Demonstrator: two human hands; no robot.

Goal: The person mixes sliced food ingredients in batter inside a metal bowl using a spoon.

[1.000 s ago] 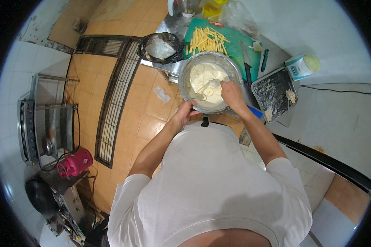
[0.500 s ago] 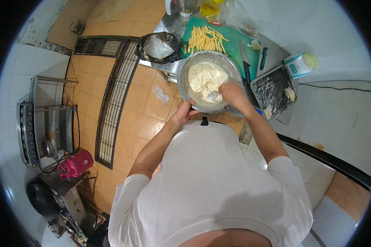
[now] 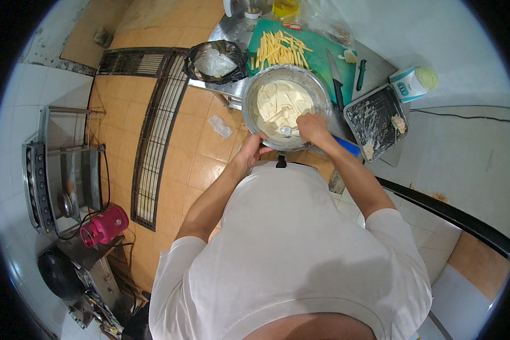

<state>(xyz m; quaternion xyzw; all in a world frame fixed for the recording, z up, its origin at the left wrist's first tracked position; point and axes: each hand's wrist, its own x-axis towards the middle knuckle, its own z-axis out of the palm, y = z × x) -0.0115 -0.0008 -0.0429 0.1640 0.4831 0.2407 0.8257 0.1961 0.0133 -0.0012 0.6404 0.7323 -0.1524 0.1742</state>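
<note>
Looking down past the front of a white shirt (image 3: 300, 243), two bare forearms reach toward a wide, round metal bowl (image 3: 322, 101) at the near edge of a steel table (image 3: 232, 33). The left hand (image 3: 253, 150) grips the bowl's near-left rim, thumb over the edge and fingers on the outside. The right hand (image 3: 313, 128) is curled into a fist over the bowl's near-right side, closed around what looks like a metal spoon (image 3: 287, 131); its shiny end shows in a thick, cream-coloured mixture (image 3: 283, 102), and its handle is hidden. Right of the bowl sits a dark rectangular tray (image 3: 374, 116) smeared with pale residue; to the left, a black plastic bag (image 3: 238, 69) stands open. Just beyond the bowl, a green cutting board (image 3: 317, 52) bears a heap of pale yellow strips (image 3: 280, 50) and a black-handled knife (image 3: 335, 78). Farthest back are a crumpled clear bag (image 3: 326, 20) and a yellow container (image 3: 286, 8).
</note>
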